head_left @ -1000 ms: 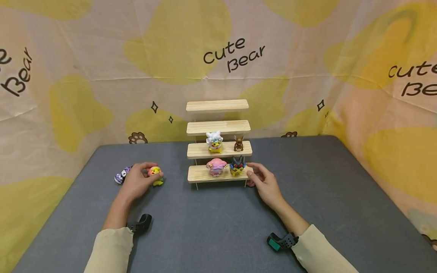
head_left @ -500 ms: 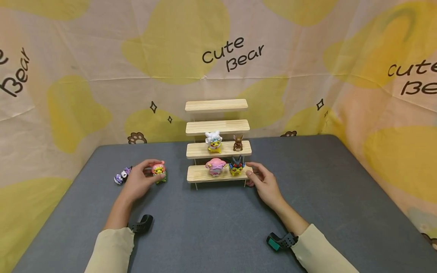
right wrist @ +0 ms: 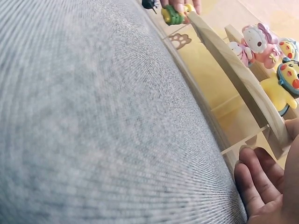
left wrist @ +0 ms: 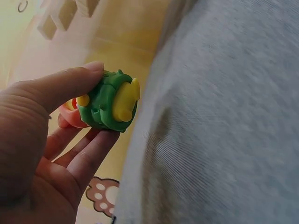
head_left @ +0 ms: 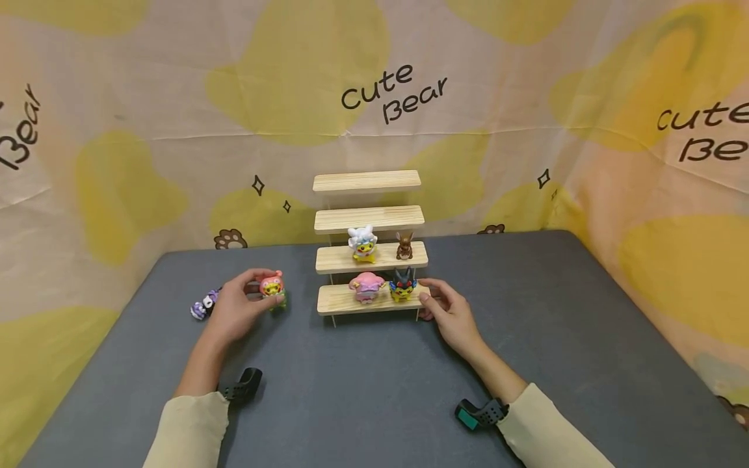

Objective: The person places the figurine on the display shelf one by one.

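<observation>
My left hand pinches a small figurine between thumb and fingers, left of the display stand. It has a pink hood, a yellow face and a green body. The left wrist view shows the figurine's green body tipped sideways, its yellow underside clear of the table. My right hand grips the right end of the stand's lowest wooden shelf. There the thumb is at the board, and the curled fingers are below, beside a clear support. Beside my left hand lies a purple, white and black figurine, partly hidden.
On the lowest shelf stand a pink figurine and a black-eared yellow one. A white-hooded figurine and a brown animal figurine occupy the tier above. Behind the grey table hangs a patterned cloth.
The pink-hooded figurine, held in my left hand, has come up off the table and slightly right, turning more upright. My right hand stays at the shelf's end.
</observation>
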The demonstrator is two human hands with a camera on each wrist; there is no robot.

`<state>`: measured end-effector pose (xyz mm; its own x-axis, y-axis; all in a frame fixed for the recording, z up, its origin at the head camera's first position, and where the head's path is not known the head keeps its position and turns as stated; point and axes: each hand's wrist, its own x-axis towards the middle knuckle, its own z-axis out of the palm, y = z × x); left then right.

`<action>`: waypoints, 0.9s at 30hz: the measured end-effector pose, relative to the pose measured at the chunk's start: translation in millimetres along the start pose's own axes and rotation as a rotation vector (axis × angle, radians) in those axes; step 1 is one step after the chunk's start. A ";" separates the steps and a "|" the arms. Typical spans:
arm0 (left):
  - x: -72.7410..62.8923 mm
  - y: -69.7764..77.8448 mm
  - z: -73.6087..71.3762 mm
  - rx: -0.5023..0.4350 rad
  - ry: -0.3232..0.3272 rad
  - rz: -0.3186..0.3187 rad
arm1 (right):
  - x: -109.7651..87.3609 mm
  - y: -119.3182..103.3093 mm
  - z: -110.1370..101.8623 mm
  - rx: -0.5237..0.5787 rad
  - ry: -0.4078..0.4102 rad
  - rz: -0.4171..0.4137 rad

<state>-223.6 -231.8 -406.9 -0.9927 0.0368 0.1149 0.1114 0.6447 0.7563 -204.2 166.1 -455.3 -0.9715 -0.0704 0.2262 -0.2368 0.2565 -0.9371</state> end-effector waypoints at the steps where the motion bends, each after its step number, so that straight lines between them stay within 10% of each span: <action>1: -0.3 2.5 -0.1 -0.007 -0.001 0.004 | -0.5 -0.3 -0.4 0.001 -0.001 -0.003; 27: 31.8 97.3 -26.8 -0.068 0.040 0.224 | 1.9 1.1 1.6 0.028 0.001 -0.009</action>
<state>-243.0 -188.4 -312.3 -0.9404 0.1417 0.3093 0.3329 0.5707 0.7507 -206.3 164.7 -456.3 -0.9694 -0.0711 0.2350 -0.2451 0.2289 -0.9421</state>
